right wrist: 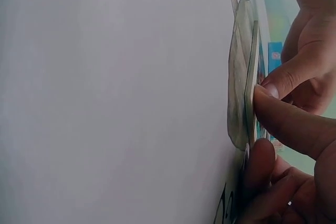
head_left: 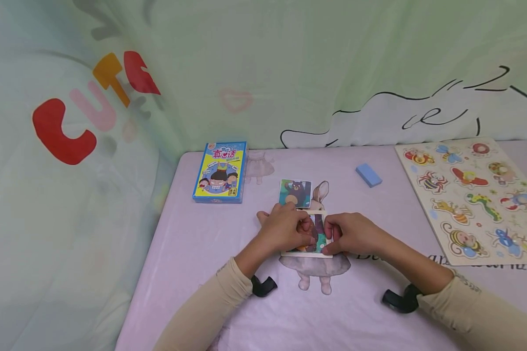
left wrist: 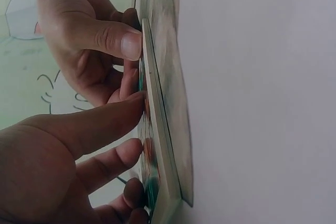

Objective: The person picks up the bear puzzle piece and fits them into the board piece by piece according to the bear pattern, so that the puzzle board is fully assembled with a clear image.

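A small picture puzzle (head_left: 320, 239) in a pale raised frame lies on the table, printed with brown and green shapes. My left hand (head_left: 283, 226) is over its left part. In the left wrist view the thumb and fingertips (left wrist: 131, 153) of that hand press on the picture, spread apart. My right hand (head_left: 353, 231) holds the frame's right edge, its thumb at the near corner and its index finger farther up. Just beyond the frame lies a square bear picture card (head_left: 295, 192), partly covered by the left hand.
A blue and yellow card box (head_left: 220, 173) stands at the back left. Behind the right hand lies a blue block (head_left: 369, 175). A wooden insect puzzle board (head_left: 478, 200) takes up the right side. Printed fabric (head_left: 290, 73) hangs along the table's back edge.
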`<action>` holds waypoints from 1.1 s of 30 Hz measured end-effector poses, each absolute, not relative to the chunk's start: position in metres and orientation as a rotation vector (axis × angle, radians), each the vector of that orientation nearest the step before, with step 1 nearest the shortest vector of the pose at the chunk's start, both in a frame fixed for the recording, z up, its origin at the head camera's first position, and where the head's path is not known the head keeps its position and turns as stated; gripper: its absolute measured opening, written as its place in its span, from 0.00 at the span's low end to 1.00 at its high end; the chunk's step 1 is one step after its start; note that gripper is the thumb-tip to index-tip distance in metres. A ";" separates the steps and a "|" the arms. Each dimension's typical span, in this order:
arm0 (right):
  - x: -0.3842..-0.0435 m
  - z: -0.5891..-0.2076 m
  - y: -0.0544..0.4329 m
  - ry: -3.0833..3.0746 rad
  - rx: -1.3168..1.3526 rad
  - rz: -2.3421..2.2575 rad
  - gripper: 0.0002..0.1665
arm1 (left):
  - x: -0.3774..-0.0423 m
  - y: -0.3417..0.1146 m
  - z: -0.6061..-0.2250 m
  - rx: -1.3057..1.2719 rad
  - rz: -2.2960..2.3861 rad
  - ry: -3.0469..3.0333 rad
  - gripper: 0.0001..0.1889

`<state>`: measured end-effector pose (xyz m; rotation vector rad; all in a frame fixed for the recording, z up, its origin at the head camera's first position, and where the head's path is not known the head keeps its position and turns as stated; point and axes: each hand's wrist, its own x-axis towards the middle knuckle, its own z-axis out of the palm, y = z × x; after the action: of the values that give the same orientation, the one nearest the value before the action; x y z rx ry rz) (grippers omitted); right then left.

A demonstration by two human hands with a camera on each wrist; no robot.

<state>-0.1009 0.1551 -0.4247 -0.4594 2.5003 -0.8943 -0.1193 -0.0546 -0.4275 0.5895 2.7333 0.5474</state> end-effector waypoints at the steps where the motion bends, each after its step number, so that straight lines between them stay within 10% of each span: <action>1: -0.101 -0.425 0.155 2.501 -0.461 -0.895 0.20 | -0.119 -0.055 -0.428 0.592 0.544 2.734 0.12; 33: -0.093 -0.426 0.165 2.544 -0.572 -0.926 0.14 | -0.120 -0.059 -0.427 0.646 0.550 2.688 0.11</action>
<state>-0.0934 0.1649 -0.4259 -0.5724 2.5441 -0.9256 -0.1201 -0.0588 -0.4269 0.6455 2.6876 0.5500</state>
